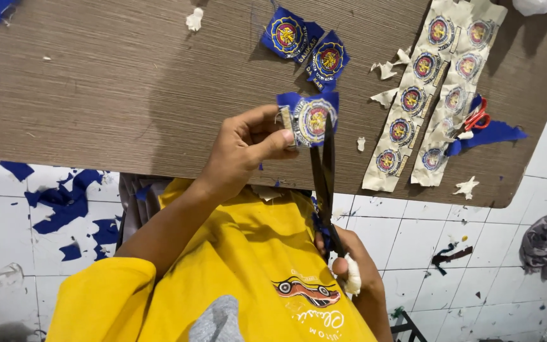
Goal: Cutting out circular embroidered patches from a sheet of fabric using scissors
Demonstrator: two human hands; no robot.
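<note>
- Two hands: L hand [245,149] pinches round blue patch [311,119]; R hand [352,266] grips scissors [325,183].
- Patch — light, floppy; prob. best held at edge, near blades.

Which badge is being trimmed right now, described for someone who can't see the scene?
Start at the brown board, then go to its near edge at centre. There the left hand pinches a round blue embroidered badge, with dark scissors cutting it. Unlike the two loose badges above, it is held.

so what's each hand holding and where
Left hand pinches the blue patch by its left edge; right hand grips the scissors by the handles.
</note>
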